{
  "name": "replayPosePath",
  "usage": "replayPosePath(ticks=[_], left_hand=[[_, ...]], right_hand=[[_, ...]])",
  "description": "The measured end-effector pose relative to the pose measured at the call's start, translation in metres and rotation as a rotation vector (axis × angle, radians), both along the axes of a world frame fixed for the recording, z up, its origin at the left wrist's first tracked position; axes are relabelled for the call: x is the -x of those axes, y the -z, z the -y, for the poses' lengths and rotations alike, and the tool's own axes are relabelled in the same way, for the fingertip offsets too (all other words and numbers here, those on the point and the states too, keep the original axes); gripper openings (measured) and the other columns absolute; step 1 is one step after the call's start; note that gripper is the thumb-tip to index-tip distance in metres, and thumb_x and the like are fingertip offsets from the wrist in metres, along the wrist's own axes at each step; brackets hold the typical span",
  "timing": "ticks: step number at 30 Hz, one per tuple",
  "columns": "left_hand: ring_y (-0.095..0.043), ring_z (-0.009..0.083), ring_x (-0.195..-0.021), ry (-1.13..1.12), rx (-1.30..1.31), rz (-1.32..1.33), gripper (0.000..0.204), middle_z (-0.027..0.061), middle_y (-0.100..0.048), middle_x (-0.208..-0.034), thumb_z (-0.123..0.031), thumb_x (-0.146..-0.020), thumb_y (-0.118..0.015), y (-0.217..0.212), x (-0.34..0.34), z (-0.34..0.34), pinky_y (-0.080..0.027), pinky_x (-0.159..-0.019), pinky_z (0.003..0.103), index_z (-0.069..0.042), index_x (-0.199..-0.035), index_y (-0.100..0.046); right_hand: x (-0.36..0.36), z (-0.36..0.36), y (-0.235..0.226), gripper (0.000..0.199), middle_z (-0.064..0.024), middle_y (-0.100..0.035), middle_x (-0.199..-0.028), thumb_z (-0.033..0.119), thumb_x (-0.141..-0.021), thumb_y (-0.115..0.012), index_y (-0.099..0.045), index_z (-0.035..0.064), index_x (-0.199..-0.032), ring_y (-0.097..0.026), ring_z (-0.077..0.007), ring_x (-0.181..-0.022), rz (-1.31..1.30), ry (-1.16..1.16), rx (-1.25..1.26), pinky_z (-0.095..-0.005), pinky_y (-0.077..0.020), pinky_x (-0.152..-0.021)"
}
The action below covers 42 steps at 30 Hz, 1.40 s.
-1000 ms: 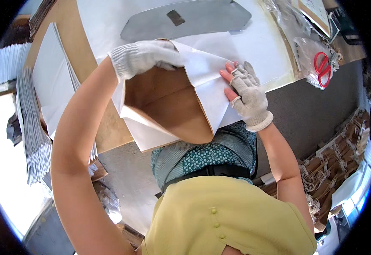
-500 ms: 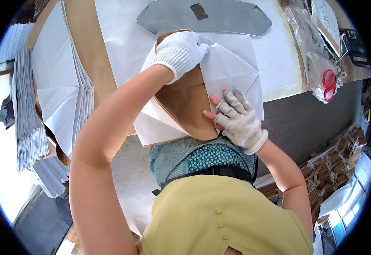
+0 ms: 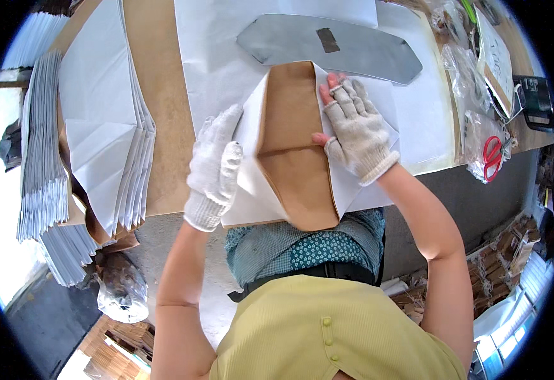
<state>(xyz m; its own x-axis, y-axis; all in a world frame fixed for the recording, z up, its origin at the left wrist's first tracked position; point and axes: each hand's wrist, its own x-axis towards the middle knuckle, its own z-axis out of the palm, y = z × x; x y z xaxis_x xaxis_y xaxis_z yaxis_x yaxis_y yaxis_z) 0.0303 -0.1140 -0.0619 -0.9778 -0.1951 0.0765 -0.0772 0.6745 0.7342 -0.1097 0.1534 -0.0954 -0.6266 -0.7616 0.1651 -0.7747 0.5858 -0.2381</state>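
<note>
A white paper sheet (image 3: 251, 133) is being folded around a brown card template (image 3: 293, 158) at the near edge of the table. My left hand (image 3: 215, 168), in a white knit glove, presses the left flap of the paper flat against the card. My right hand (image 3: 353, 130), in a fingerless knit glove, lies flat on the right flap, with its fingertips at the card's right edge. Just beyond the folded piece lies a long grey metal template (image 3: 334, 47) with a dark patch in its middle.
A fanned stack of folded white paper pieces (image 3: 106, 126) lies on brown card (image 3: 163, 95) at the left, with more stacks (image 3: 36, 145) off the table's left side. Red scissors (image 3: 492, 152) and clear plastic bags (image 3: 461, 63) sit at the right. Brown bundles (image 3: 511, 253) lie lower right.
My left hand has come off the top of the card and down onto the left flap. My right hand has moved up onto the right flap, and both paper sides now lie folded inward.
</note>
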Motion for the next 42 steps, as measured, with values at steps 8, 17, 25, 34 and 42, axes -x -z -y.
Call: replayPosePath(ticks=[8,17,25,34,42], left_hand=[[-0.047,0.0341,-0.146,-0.07,-0.812,0.133,0.077,0.023,-0.052,-0.155,-0.055,-0.114,-0.022,0.016,0.003,0.042,-0.031,-0.126,0.042,0.006,-0.155,-0.044],[-0.047,0.0337,-0.147,-0.04,-0.976,0.062,0.081,0.028,-0.052,-0.153,-0.058,-0.113,-0.027,0.019,0.005,0.054,-0.03,-0.127,0.044,0.011,-0.152,-0.043],[-0.041,0.0454,-0.149,-0.161,-0.104,-0.014,0.063,0.0204,-0.056,-0.153,-0.053,-0.109,-0.044,0.044,-0.009,0.005,-0.032,-0.124,0.05,-0.008,-0.153,-0.053],[-0.04,0.04,-0.151,-0.023,0.312,-0.081,0.064,0.0184,-0.049,-0.16,-0.045,-0.107,-0.049,0.042,0.0,-0.006,-0.024,-0.129,0.051,-0.007,-0.158,-0.044],[-0.034,0.0395,-0.155,0.029,0.586,0.065,0.071,0.0219,-0.039,-0.165,-0.045,-0.105,-0.052,0.035,0.007,-0.018,-0.021,-0.13,0.051,-0.003,-0.161,-0.038]], right_hand=[[0.018,0.068,0.005,0.062,-0.0168,-0.055,-0.153,0.037,-0.091,-0.069,-0.06,0.0033,-0.143,-0.046,-0.0368,-0.146,-0.096,-0.125,0.088,-0.0478,-0.0302,-0.128],[-0.066,0.129,0.02,0.045,-0.0214,-0.061,-0.137,0.025,-0.093,-0.063,-0.062,0.0043,-0.134,-0.059,-0.04,-0.126,0.603,-0.119,0.23,-0.0449,-0.0466,-0.113],[-0.046,0.106,-0.06,0.035,-0.0178,-0.068,-0.124,0.025,-0.094,-0.065,-0.069,0.0042,-0.122,-0.061,-0.0361,-0.125,0.003,-0.386,-0.239,-0.045,-0.0444,-0.113],[-0.061,-0.006,-0.008,0.036,-0.0131,-0.071,-0.128,0.012,-0.081,-0.069,-0.074,0.01,-0.116,-0.058,-0.0339,-0.135,0.068,-0.357,0.064,-0.0503,-0.0417,-0.12],[-0.074,0.008,-0.004,0.031,-0.0098,-0.071,-0.12,0.015,-0.073,-0.067,-0.075,0.0074,-0.102,-0.061,-0.0304,-0.13,0.326,-0.813,0.238,-0.0431,-0.0456,-0.119]])
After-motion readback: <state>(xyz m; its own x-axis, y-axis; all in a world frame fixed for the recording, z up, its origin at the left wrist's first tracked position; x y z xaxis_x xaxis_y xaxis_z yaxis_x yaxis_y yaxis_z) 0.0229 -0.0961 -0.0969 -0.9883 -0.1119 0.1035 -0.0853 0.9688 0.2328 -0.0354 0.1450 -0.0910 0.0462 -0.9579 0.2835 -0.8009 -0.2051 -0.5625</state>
